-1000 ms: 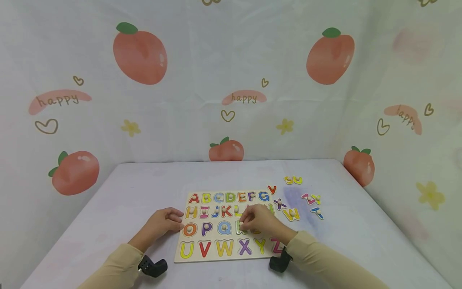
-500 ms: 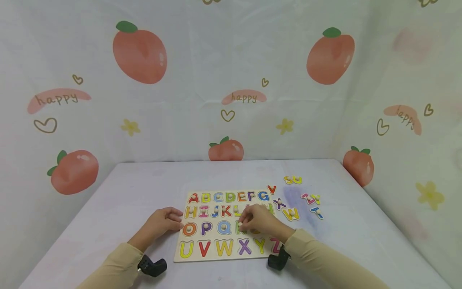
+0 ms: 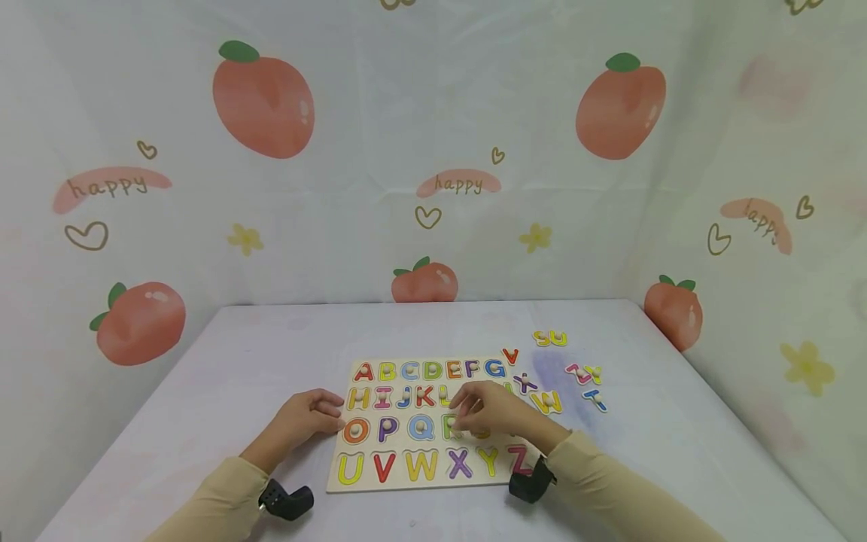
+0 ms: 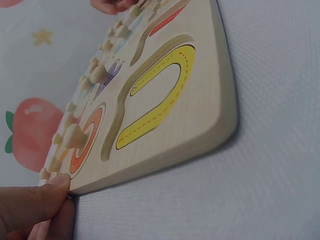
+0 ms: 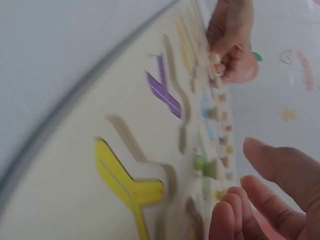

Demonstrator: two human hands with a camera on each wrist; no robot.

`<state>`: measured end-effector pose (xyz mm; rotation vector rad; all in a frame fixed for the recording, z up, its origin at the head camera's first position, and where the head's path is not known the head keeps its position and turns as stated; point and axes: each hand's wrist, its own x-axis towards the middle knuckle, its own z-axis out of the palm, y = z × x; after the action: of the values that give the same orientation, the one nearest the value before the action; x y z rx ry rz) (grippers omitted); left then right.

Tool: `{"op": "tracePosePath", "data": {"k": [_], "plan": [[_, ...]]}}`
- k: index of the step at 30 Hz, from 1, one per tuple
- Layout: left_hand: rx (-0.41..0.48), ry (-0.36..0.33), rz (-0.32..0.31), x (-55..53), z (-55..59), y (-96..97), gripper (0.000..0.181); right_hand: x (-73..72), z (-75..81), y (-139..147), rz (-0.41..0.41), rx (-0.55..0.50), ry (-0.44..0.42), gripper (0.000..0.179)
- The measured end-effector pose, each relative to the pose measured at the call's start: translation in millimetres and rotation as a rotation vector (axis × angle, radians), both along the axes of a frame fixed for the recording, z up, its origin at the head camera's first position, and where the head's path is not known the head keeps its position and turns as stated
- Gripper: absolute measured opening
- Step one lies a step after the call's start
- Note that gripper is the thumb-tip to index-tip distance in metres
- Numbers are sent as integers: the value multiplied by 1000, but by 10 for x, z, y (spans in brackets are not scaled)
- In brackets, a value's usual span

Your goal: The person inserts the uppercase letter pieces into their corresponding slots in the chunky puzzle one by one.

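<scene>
A wooden alphabet board [image 3: 400, 474] lies on the table, with knobbed letter pieces in its upper rows. My right hand [image 3: 497, 406] hovers over the third row, thumb and fingers parted, holding nothing. Close by its fingertips is the green R piece [image 3: 449, 427], set in its slot with its knob showing. In the right wrist view the thumb [image 5: 265, 155] stands apart from the curved fingers. My left hand [image 3: 301, 418] rests at the board's left edge near the orange O piece [image 3: 355, 431]; the left wrist view has its thumb [image 4: 55, 187] touching that edge.
Loose letters lie right of the board: S [image 3: 541, 339], U [image 3: 558, 338], V [image 3: 511, 356], X [image 3: 524, 383], W [image 3: 546, 403], Z [image 3: 579, 373], Y [image 3: 593, 374] and T [image 3: 595, 400]. The bottom row shows coloured letter recesses without knobs.
My right hand has let go of the R piece's knob; thumb and fingers have spread and the hand has shifted slightly right. The left hand has stayed at the board's edge.
</scene>
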<state>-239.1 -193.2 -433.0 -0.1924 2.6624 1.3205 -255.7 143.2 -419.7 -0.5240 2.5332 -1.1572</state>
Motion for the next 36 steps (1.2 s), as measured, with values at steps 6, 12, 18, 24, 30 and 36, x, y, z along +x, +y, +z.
{"op": "tracePosePath", "data": {"k": [6,12,18,24,30,36], "plan": [[6,-4,3,-6,-12,-7,40,-70,77,261,-1,-62,47,26],[-3,-5,5,-4,-15,-5,41,-167,181,644,-67,-158,33,36],[-4,8,-5,2,4,-7,41,-398,195,1004,-241,-173,93,45],[3,9,-5,11,12,-7,40,-673,131,1194,-401,-212,127,53],[-10,1,0,1,6,-3,41,-916,73,1296,-522,-208,90,62],[-19,-9,8,1,2,11,40,-1081,-50,1361,-586,-141,86,59]]}}
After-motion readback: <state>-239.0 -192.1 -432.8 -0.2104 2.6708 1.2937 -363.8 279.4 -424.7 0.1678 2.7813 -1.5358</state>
